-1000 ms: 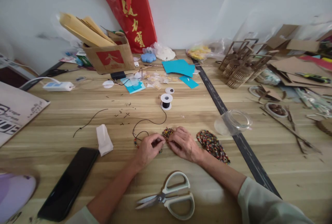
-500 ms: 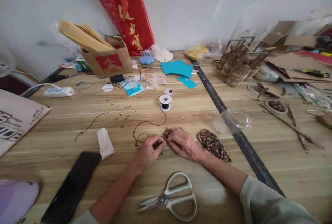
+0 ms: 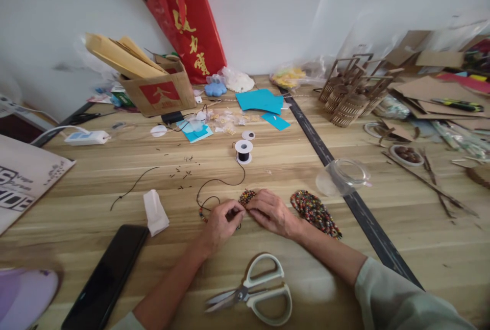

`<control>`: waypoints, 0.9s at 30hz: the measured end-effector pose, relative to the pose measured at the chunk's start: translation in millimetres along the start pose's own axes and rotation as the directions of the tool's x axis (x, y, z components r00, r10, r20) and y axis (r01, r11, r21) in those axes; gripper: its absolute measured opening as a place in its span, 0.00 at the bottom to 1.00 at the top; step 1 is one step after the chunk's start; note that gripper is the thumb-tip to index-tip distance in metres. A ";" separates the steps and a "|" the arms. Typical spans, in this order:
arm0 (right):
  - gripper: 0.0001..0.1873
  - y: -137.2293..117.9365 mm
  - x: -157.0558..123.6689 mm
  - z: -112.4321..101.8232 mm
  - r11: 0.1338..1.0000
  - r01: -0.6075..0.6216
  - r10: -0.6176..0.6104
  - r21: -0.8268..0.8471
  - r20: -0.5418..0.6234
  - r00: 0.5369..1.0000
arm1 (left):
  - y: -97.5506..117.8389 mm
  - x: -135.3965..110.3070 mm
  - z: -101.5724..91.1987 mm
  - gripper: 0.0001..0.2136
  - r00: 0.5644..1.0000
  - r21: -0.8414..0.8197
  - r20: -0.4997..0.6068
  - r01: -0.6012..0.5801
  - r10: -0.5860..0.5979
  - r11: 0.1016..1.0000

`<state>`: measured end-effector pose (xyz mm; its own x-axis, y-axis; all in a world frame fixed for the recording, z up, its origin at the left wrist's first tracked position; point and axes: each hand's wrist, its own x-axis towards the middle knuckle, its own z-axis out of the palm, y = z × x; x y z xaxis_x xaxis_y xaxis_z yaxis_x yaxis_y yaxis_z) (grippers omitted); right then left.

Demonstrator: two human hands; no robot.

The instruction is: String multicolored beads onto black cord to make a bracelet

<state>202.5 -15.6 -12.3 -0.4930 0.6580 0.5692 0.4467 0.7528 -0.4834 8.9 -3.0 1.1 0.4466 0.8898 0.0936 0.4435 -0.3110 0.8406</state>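
A brown cardboard box (image 3: 161, 93) at upper left holds long yellowish paper rolls. The glossy red paper bag (image 3: 187, 24) behind it holds pale sticks. Right of centre, a clear plastic cup (image 3: 342, 177) lies tipped on its side. Just below it, a loose heap of multicoloured beads (image 3: 314, 211) is spread on the wooden tabletop (image 3: 95, 177).

Both hands sit where they were half a second ago, low in the centre. The left hand (image 3: 218, 223), fingers curled, pinches a thin black cord (image 3: 218, 183) that runs up to a white spool (image 3: 244, 150). The right hand (image 3: 271, 212), knuckles up, nips the same cord, touching a small cluster of coloured beads (image 3: 247, 196). White-handled scissors (image 3: 252, 292) lie below.
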 end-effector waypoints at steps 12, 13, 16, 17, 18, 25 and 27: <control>0.08 0.7 -0.1 0.7 1.000 0.005 -0.005 -0.013 -0.005 1.000 | 2.2 -0.3 -1.5 0.05 1.000 -0.016 0.009 0.017 -0.017 1.000; 0.08 0.7 -0.1 0.6 1.000 0.004 -0.004 -0.010 -0.002 1.000 | 2.0 -0.2 -1.5 0.05 1.000 -0.012 0.007 0.012 -0.012 1.000; 0.07 0.7 0.3 -0.1 1.000 0.005 -0.005 -0.003 0.010 1.000 | 1.6 -0.2 -1.4 0.05 1.000 0.000 0.007 0.009 -0.009 1.000; 0.07 0.8 0.5 -0.4 1.000 0.007 -0.007 -0.003 0.013 1.000 | 1.5 -0.3 -1.4 0.05 1.000 0.004 0.010 0.012 -0.012 1.000; 0.06 0.9 0.6 -0.6 1.000 0.009 -0.009 -0.004 0.016 1.000 | 1.3 -0.5 -1.3 0.05 1.000 0.007 0.014 0.014 -0.014 1.000; 0.06 1.0 0.7 0.3 1.000 0.011 -0.011 0.015 0.002 1.000 | -0.6 -1.4 0.2 0.05 1.000 -0.002 0.022 0.002 -0.002 1.000; 0.06 0.6 0.9 0.7 1.000 0.007 -0.007 0.016 -0.003 1.000 | -1.6 -1.4 0.7 0.05 1.000 -0.006 0.018 -0.003 0.003 1.000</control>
<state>201.9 -14.5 -12.5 -0.4939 0.6527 0.5745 0.4315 0.7576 -0.4898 8.0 -4.0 -0.7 0.4618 0.8827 0.0868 0.4373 -0.3117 0.8436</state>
